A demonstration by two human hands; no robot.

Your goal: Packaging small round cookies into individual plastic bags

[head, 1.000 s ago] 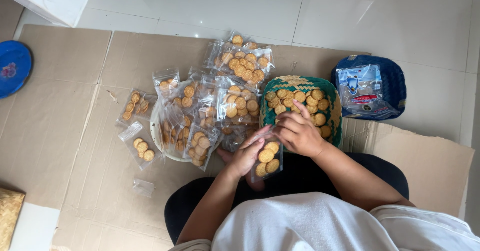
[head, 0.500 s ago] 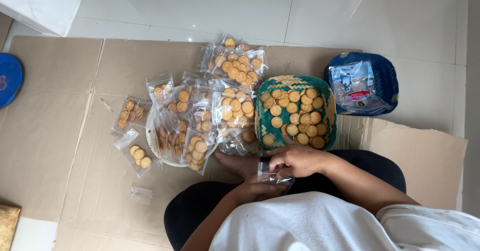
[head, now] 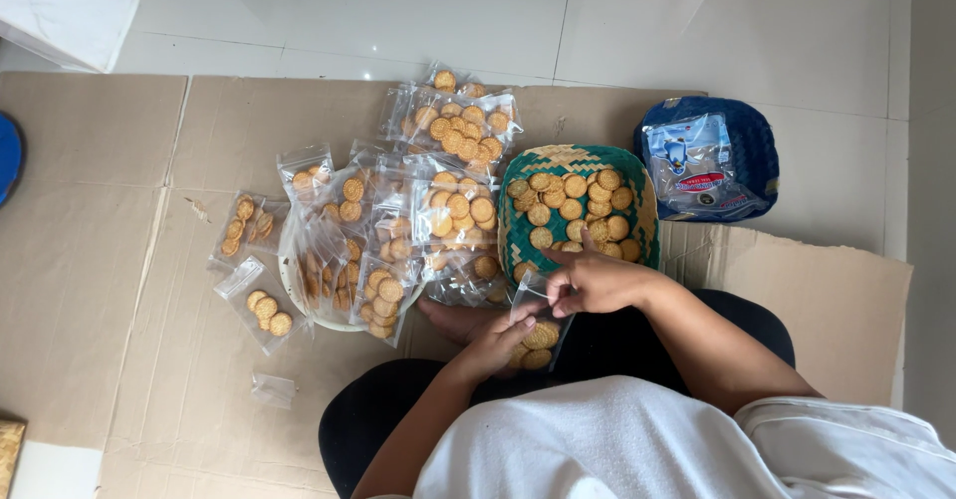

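My left hand (head: 495, 340) holds a small clear plastic bag (head: 539, 324) with a few round golden biscuits in it, above my lap. My right hand (head: 596, 280) pinches the top edge of that same bag. Just beyond my hands stands a green and tan woven basket (head: 515, 248) of loose biscuits. Left of it lies a pile of filled clear bags (head: 450, 200), partly on a pale round plate (head: 289, 285).
Flattened cardboard (head: 110, 250) covers the white tiled floor. A blue tray (head: 760, 138) with a large plastic wrapper sits at the right. Single filled bags (head: 261, 305) and an empty bag (head: 271, 389) lie at the left. A blue plate edge (head: 6, 155) shows far left.
My right hand left the basket and came to the bag's top edge. The bag dropped toward my lap, then came back into view with biscuits inside. The view shifted slightly.
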